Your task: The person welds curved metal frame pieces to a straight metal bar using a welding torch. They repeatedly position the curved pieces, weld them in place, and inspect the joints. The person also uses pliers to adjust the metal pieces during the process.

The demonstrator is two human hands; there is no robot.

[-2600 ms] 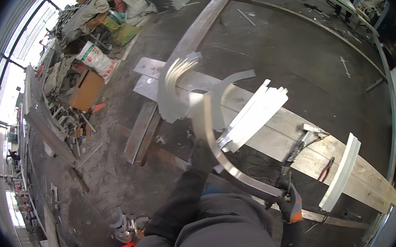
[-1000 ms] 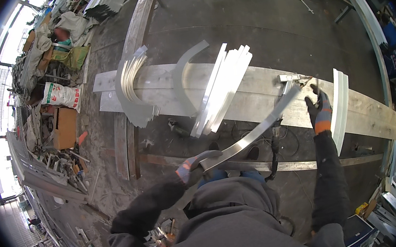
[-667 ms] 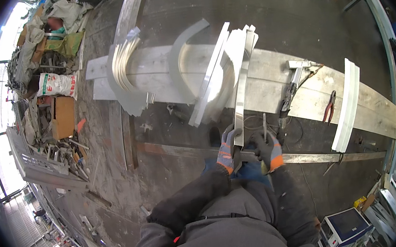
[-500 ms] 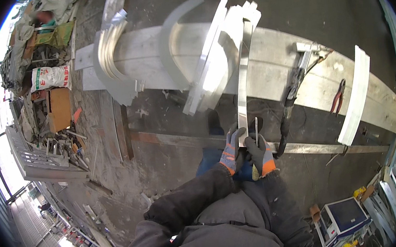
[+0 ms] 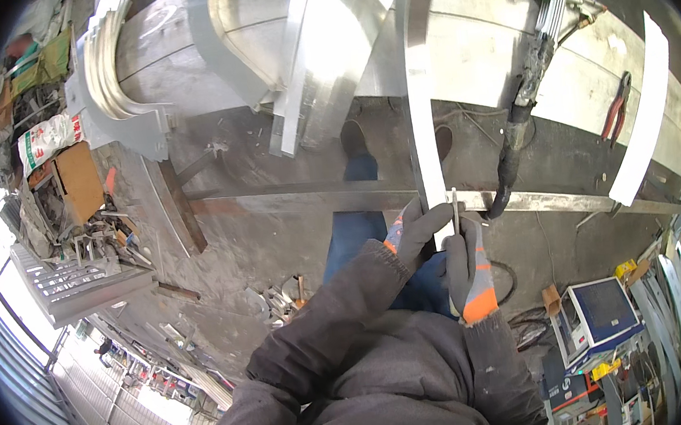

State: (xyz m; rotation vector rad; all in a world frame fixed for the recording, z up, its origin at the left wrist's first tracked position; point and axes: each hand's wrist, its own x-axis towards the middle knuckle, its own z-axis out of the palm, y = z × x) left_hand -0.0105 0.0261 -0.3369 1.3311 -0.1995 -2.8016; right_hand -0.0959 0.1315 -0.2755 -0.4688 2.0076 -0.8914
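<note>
Both gloved hands, left hand (image 5: 419, 229) and right hand (image 5: 467, 270), pinch the near end of a long metal strip (image 5: 420, 104) running toward twelve o'clock onto the desk (image 5: 496, 38). It looks mid-positioning; next comes careful alignment.

2 gloved hands: left hand (image 5: 419, 229), right hand (image 5: 463, 262). 1 red pliers (image 5: 617, 107). 1 white strip (image 5: 639, 116). Approx. 3 curved metal pcs, stack (image 5: 103, 51) unclear.
</note>
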